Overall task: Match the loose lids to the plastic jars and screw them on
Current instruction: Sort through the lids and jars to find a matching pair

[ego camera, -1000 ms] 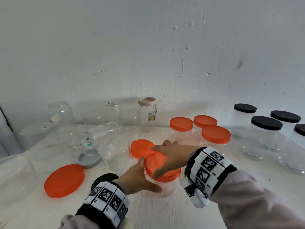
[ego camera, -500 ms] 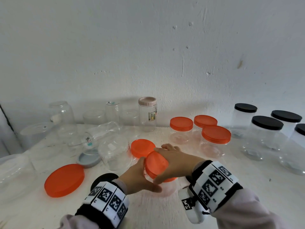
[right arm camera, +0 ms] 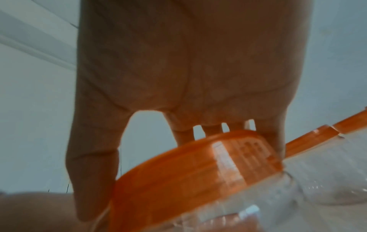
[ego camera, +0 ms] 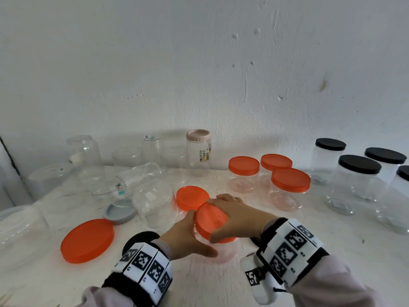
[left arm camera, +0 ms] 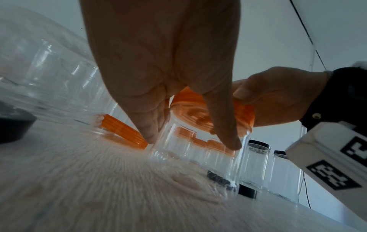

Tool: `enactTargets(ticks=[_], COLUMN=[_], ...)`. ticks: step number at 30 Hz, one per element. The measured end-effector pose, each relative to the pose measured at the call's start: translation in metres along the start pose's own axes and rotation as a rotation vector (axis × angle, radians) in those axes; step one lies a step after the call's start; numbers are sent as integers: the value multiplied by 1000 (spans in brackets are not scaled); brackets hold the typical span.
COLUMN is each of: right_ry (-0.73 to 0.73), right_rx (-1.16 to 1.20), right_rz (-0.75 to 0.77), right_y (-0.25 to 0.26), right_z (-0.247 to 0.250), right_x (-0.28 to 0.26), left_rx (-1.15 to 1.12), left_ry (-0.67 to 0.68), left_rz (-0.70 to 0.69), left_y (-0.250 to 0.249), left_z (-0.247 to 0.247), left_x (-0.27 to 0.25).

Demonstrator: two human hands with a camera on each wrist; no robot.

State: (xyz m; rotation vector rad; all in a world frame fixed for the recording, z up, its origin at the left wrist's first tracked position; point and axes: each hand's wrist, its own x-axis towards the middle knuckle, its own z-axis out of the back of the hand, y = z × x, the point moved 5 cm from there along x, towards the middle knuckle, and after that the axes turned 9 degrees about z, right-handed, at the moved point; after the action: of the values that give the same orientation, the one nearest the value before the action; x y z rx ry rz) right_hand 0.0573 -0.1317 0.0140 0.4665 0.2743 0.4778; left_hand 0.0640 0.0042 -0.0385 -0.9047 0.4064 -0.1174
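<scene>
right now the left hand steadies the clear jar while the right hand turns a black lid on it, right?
Not quite: the lid under the right hand is orange, not black, as the head view shows. The rest holds: the left hand steadies the clear jar on the table.
</scene>
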Motion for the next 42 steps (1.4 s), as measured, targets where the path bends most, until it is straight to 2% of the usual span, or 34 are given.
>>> enactTargets(ticks=[6,11,13,19,25,32,37,42], right_ry=[-110,131,181,95,255,116,286,231], right_rx=[-169,-226,-228,-337,-310,-403,-327,-356], right_rz=[-45,30,48,-16,14,-58,-26,-40], right_y=[6,14,15,17,18,16,20,18], right_z=[1,1,5,6,6,7,14,19], right_x=[2,7,9,16,15,20,17,20], left_rx=[39,25,4,10,-3,9,6,2], left_ry=[-7,-1,5,15,20,12,13,8], left_rz=[-5,-13,-16,-24,-19,-32,-40,-43], left_y=[1,3,3,1,2,2,2,3], left_z=[1,0,0,0,0,0,0,0], left_x=[2,3,3,2,2,4,3,4])
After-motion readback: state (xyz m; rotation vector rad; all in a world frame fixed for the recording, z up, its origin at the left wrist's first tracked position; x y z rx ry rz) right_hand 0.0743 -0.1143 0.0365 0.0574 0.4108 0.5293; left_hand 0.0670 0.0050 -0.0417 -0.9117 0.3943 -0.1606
